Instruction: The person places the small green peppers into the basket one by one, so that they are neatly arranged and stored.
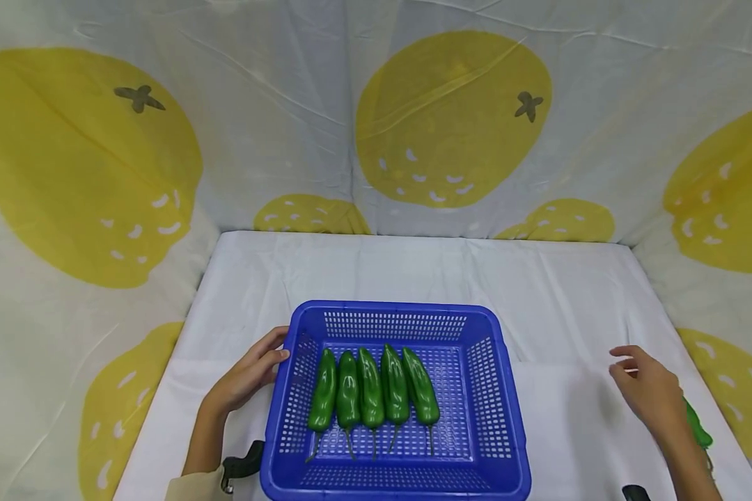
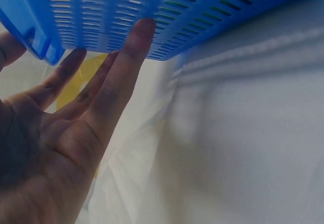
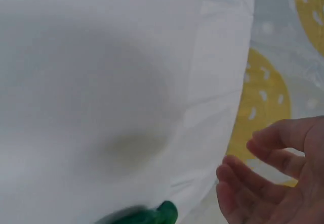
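A blue plastic basket (image 1: 396, 313) with slotted walls stands at the front middle of the white-covered table. Inside lie several long green peppers (image 1: 371, 390) side by side, stems toward the front. My left hand (image 1: 247, 376) grips the basket's left side, thumb at the rim; in the left wrist view its fingers (image 2: 119, 75) touch the slotted wall from outside. My right hand (image 1: 652, 386) hovers over the table's right side with loosely bent fingers and nothing in them. Another green pepper (image 1: 698, 426) lies partly hidden behind the right wrist; its end also shows in the right wrist view.
The white tablecloth (image 1: 558, 299) spreads around the basket. Lemon-printed cloth (image 1: 276, 139) walls the table at the back and both sides. A black device part (image 1: 244, 463) sits by the left wrist, another (image 1: 636, 492) near the right forearm.
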`<state>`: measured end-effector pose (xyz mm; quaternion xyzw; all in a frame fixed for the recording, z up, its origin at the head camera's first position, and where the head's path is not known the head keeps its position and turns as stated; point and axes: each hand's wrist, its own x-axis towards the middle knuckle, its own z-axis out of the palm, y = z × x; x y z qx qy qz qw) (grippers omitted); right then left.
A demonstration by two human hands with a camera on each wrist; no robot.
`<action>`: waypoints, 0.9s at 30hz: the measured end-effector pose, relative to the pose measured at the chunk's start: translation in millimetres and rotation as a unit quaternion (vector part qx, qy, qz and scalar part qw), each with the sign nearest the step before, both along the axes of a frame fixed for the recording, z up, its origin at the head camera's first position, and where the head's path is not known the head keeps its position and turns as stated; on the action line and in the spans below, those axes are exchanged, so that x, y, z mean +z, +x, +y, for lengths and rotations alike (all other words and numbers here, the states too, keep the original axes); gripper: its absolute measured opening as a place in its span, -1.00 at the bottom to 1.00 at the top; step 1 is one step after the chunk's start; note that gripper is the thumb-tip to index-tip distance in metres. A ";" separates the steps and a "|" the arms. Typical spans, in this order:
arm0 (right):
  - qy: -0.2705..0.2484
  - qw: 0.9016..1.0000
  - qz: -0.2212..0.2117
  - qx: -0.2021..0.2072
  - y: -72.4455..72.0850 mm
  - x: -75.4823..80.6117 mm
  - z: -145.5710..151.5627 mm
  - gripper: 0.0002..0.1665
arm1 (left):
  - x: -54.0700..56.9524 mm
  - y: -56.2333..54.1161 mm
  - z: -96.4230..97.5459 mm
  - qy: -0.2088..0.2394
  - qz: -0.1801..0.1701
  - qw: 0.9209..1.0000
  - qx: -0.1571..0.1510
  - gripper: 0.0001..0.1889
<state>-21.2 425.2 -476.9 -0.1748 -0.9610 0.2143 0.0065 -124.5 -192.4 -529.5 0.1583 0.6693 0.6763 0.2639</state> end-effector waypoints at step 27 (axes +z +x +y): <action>0.064 0.957 -0.243 -0.148 24.4 -38.0 43.4 -0.27 | 2.3 -0.2 1.4 -0.015 -0.002 1.000 0.007 -0.50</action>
